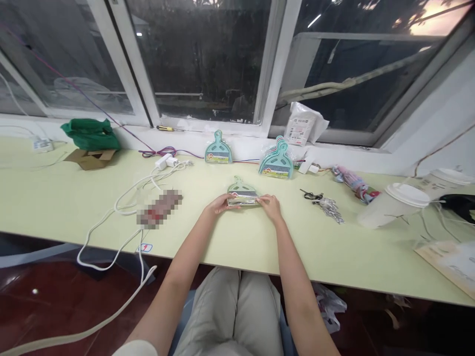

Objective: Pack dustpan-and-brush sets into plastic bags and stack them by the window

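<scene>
A small pale-green dustpan and brush set [241, 188] in clear wrapping is held low over the middle of the table. The fingers of my left hand [220, 203] are closed on its left lower corner. On the right lower corner, my right hand [270, 205] pinches the wrapping with thumb and fingertips. The label along the near edge is partly covered by glare and fingers. Behind it, one teal dustpan set [218, 148] leans against the wall under the window. A stack of several similar dustpan sets [276, 159] leans there too, farther right.
White cables [118, 205] and a pixelated object [159, 209] lie left. A green bag [91, 133] sits on a cardboard box [89, 159] at far left. To the right are keys [331, 209], a folded umbrella [354, 183] and a lidded white cup [395, 205].
</scene>
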